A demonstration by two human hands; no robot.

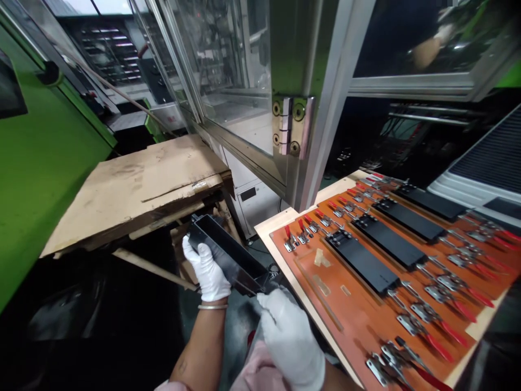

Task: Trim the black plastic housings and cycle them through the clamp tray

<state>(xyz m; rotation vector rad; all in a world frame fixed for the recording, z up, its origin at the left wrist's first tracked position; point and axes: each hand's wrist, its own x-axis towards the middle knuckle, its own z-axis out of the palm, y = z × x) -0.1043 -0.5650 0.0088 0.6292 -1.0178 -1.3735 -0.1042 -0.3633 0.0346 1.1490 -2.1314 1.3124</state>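
Observation:
A long, narrow black plastic housing (222, 252), hollow along its upper side, is tilted in front of me. My left hand (207, 271), in a white glove, grips its left side near the far end, with the thumb laid against the wall. My right hand (288, 334), also gloved in white, is at the housing's near end. Its fingers are curled closed and meet the corner there. Whatever lies within those fingers is hidden.
To the right, an orange fixture board (301, 260) carries several black parts (362, 260) and red-handled toggle clamps (423, 331). A cardboard-covered table (138, 179) stands left, beside a green machine (44, 146). A metal-framed glass door (244, 146) hangs ahead, its lower corner close to the board.

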